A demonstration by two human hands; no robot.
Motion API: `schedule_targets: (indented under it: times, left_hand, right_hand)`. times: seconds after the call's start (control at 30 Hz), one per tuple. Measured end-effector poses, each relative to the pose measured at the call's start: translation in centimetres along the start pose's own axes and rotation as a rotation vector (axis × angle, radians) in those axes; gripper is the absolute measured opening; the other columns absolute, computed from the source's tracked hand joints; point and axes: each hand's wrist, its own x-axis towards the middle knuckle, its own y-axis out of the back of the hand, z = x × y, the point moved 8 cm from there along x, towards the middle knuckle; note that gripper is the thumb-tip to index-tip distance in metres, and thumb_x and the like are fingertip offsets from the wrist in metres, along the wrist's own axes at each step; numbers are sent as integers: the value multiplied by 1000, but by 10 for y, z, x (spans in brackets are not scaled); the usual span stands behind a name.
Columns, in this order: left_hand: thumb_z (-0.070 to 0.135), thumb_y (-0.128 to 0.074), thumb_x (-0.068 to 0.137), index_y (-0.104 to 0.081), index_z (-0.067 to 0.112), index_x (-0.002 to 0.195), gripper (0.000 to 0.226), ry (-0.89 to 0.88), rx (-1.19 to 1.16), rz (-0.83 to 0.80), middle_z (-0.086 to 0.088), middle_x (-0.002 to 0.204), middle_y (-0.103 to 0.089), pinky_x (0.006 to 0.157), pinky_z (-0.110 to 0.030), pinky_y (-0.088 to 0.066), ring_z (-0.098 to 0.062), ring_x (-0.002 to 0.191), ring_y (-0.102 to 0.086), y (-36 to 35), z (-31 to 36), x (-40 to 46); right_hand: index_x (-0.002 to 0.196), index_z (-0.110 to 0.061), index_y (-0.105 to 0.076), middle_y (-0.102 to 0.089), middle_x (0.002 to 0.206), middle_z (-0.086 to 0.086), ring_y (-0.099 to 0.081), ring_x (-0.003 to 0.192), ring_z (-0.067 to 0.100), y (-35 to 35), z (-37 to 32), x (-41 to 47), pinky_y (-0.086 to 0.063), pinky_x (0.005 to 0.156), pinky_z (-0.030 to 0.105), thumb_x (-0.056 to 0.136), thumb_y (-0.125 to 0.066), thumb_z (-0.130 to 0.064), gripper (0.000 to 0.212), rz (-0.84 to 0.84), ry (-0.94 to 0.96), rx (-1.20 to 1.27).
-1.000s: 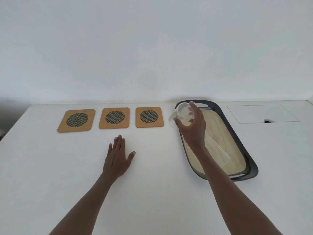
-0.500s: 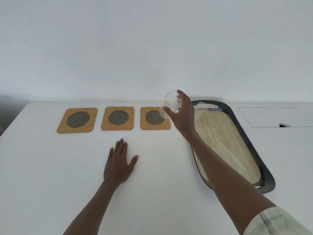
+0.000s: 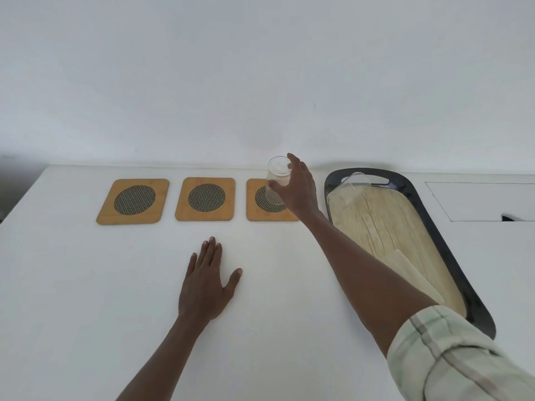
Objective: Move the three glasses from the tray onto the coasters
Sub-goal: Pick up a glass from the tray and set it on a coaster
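Observation:
Three wooden coasters with dark mesh centres lie in a row at the table's far side: the left coaster (image 3: 133, 200), the middle coaster (image 3: 205, 198) and the right coaster (image 3: 260, 209). My right hand (image 3: 298, 189) grips a clear glass (image 3: 277, 180) upright over the right coaster; whether its base touches the coaster I cannot tell. A second clear glass (image 3: 357, 183) stands at the far end of the dark oval tray (image 3: 443, 244) with a pale wood floor. My left hand (image 3: 207, 282) rests flat on the table, fingers spread, holding nothing.
The white table (image 3: 86, 314) runs back to a white wall. A rectangular hatch outline with a dark notch (image 3: 480, 201) sits in the tabletop to the right of the tray. A pale flat sheet (image 3: 411, 273) lies on the tray floor.
My right hand has carried the glass leftward from the tray's far end to over the right coaster and turned it upright. The left hand has stayed put.

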Motion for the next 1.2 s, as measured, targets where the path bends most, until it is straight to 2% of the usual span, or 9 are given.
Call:
schedule_targets:
  times: [0.17, 0.77, 0.9, 1.03, 1.2]
  left_hand:
    - [66, -28, 92, -21, 9, 155, 85, 7, 1, -3, 0, 165, -9, 124, -34, -8, -11, 152, -3, 0, 0, -1]
    - [66, -29, 92, -22, 9, 155, 85, 14, 6, -2, -1, 165, -11, 124, -35, -10, -12, 153, -4, 1, -1, 0]
    - [66, -28, 92, -21, 10, 155, 85, 15, 13, -6, -1, 166, -10, 124, -35, -9, -11, 153, -3, 0, -2, 0]
    - [66, -30, 92, -23, 9, 154, 84, 13, 13, -1, -2, 165, -12, 124, -36, -10, -12, 153, -5, 0, -3, 0]
    - [66, -28, 92, -22, 8, 154, 85, 7, 17, -8, -3, 165, -12, 124, -37, -11, -13, 153, -5, -2, -2, 0]
  right_hand:
    - [145, -18, -37, -56, 126, 5, -53, 117, 25, -10, 1, 5, -36, 83, 30, 77, -76, -44, 84, -25, -9, -16]
    - [147, -13, -34, -52, 132, 12, -49, 124, 28, -21, -1, 4, -42, 96, 38, 80, -76, -40, 84, -81, -25, -34]
    - [151, -13, -26, -48, 138, 11, -45, 129, 28, -21, -1, 2, -44, 97, 41, 80, -75, -44, 92, -95, -30, -30]
    - [156, -15, -8, -40, 146, 11, -34, 136, 31, -17, -4, -4, -40, 100, 47, 80, -67, -62, 106, -104, -57, -5]
    - [157, -13, -9, -37, 149, 13, -30, 139, 33, 4, 0, -17, -34, 105, 46, 93, -50, -61, 90, -30, -77, 61]
